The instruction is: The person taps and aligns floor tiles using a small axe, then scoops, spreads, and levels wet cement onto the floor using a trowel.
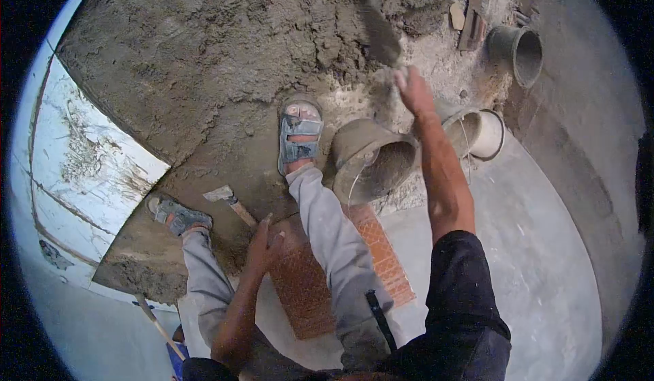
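My right hand (415, 92) is closed round the handle of a trowel (379, 32). Its grey blade, smeared by motion, points away over the wet mortar (225, 47). My left hand (261, 248) hangs low beside my knee, thumb and a finger apart. Just past it is a hatchet-like hammer (235, 204) with a pale head and wooden handle. The handle's near end is hidden by that hand, and I see no grip on it. Between my right forearm and my sandalled foot, a mortar-stained bucket (371, 159) leans on its side.
Orange patterned bricks (303, 289) lie under my legs. A whitish bucket (484, 135) lies beyond my right forearm, and a grey bucket (518, 54) farther back. A mortar-smeared white sheet (88, 170) is at left. Wood scraps (473, 23) lie at the far right.
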Action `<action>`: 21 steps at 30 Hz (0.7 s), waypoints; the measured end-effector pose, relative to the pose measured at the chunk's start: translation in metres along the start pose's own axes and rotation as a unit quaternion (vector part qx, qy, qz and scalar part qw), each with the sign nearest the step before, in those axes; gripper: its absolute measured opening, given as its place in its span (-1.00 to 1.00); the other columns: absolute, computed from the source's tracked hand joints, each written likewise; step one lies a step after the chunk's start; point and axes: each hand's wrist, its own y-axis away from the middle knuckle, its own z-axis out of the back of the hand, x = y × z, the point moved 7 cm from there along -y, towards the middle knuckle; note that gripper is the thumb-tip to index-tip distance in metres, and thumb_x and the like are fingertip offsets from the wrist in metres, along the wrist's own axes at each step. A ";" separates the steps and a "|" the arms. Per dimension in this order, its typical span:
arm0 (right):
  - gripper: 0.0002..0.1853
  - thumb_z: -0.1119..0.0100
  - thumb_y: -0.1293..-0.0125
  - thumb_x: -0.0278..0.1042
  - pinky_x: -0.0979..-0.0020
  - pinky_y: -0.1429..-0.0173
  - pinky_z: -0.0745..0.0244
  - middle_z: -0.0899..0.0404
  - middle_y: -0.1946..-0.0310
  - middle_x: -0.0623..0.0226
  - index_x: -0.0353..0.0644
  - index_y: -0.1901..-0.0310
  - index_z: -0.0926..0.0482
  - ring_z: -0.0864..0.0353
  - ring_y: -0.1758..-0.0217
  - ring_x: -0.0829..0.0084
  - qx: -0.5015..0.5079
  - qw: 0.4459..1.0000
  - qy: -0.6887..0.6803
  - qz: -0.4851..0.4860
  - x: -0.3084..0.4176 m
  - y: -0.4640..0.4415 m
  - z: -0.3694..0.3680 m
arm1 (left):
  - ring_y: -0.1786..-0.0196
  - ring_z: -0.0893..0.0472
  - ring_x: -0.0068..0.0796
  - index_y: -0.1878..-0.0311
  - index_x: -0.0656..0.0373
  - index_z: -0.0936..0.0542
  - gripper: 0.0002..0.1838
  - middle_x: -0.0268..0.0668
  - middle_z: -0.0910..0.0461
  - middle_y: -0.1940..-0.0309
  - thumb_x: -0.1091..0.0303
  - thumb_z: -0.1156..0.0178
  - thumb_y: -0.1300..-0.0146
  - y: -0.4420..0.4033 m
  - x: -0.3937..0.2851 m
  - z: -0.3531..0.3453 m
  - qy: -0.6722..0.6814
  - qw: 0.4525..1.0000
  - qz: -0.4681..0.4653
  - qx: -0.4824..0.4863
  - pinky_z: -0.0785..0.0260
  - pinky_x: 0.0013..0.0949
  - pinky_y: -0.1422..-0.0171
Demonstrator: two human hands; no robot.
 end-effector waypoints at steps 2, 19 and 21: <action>-0.51 0.03 -0.28 0.07 0.01 0.09 -0.36 -0.51 0.23 -0.22 -0.28 0.08 -0.38 -0.49 0.14 -0.18 0.007 0.995 -0.014 -0.094 -0.018 0.009 0.027 | -0.25 -0.32 0.05 -0.29 0.27 -0.20 -0.35 0.11 -0.32 -0.18 0.09 -0.07 -0.23 -0.003 0.004 -0.002 -0.019 1.000 -0.015 0.004 -0.15 -0.17 -0.31; -0.57 -0.05 -0.22 -0.29 -0.03 0.09 -0.35 -0.43 0.24 -0.34 -0.40 0.01 -0.20 -0.44 0.17 -0.30 0.084 0.979 -0.153 -0.107 0.138 0.082 -0.034 | -0.25 -0.33 0.04 -0.33 0.17 -0.16 -0.35 0.08 -0.33 -0.20 0.17 -0.08 -0.21 0.000 -0.011 0.004 0.032 0.999 0.021 0.038 -0.16 -0.13 -0.30; -0.57 -0.06 -0.23 -0.28 -0.04 0.10 -0.34 -0.43 0.25 -0.33 -0.38 0.02 -0.19 -0.43 0.17 -0.30 0.134 0.970 -0.152 -0.137 0.157 0.106 -0.019 | -0.28 -0.32 -0.07 -0.33 0.21 -0.17 -0.38 0.00 -0.29 -0.24 0.16 -0.07 -0.26 0.001 -0.012 0.004 0.015 0.999 0.008 0.043 -0.14 -0.17 -0.34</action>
